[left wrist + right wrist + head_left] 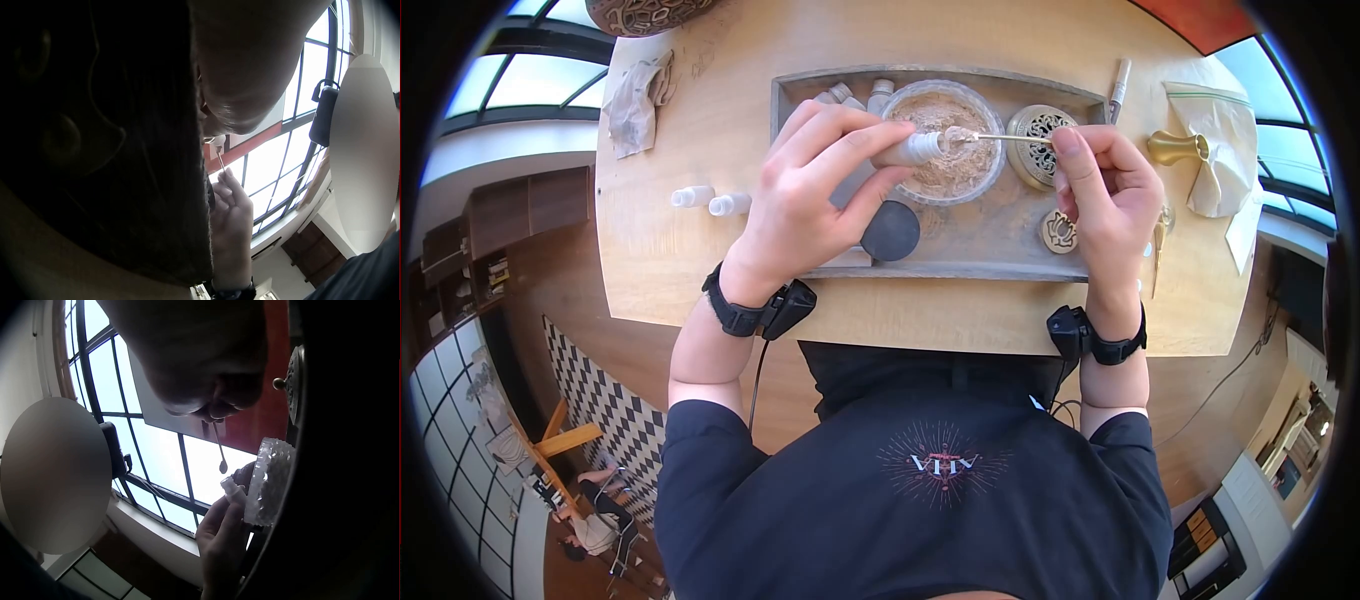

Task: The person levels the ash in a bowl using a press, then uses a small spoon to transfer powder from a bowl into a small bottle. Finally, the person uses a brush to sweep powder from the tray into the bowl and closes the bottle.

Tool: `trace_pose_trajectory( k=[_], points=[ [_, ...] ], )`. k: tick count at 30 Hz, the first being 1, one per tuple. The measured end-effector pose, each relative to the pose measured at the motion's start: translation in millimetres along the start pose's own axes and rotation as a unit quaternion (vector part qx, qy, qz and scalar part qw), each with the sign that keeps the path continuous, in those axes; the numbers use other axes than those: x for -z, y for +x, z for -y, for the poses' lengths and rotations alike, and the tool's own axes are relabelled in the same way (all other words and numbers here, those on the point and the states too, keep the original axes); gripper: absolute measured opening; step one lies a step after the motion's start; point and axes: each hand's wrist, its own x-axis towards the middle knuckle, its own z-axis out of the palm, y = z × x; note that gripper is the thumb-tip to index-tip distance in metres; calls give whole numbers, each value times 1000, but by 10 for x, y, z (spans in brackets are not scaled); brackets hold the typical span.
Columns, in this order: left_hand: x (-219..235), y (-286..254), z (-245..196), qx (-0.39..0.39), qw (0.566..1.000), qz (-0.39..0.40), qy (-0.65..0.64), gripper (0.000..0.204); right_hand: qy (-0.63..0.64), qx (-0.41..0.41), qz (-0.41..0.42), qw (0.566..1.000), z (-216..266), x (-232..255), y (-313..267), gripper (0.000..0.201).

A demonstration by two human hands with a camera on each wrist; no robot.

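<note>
Ok so, lg wooden table (680,250) w/ a grey tray (990,245) nr its near edge. Clear bowl (960,200) of pinkish-brown powder sits approx mid along the tray's far edge. Openwork brass disc (1032,162) is just R of it, nr the far R corner. Sm white bottle (912,152) is tilted over the bowl, pinched btwn L hand (805,190) thumb + fingers. Thin spoon (1012,138) has its loaded tip at the bottle mouth; R hand (1112,190) pinches the handle, other fingers curled.

Item: tray (990,265) on table (900,312); in tray, bowl (945,200), lid (1022,160) to its right, disc (890,231) front left; two bottles (693,196) left of tray, vase (1176,148) right
</note>
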Motion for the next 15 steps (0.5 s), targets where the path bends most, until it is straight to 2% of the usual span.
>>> trace_pose_trajectory(
  k=[5, 8, 11, 14, 15],
  points=[
    [-5, -10, 7, -2, 1000, 4, 0, 43, -20, -8, 13, 1000, -3, -60, -28, 12],
    [-2, -5, -14, -3, 1000, 4, -5, 44, -46, 29, 27, 998, 3, -107, -42, 9],
    [-3, -2, -11, -5, 1000, 8, -1, 43, -163, 212, 49, 962, -111, -68, 12, 7],
    [2, -4, 0, 0, 1000, 2, 0, 42, -130, 208, 1, 969, -135, -39, -21, 6],
    [3, -3, -2, 1, 1000, 0, 1, 42, -124, 184, -14, 975, -120, -27, -29, 6]
  ],
)
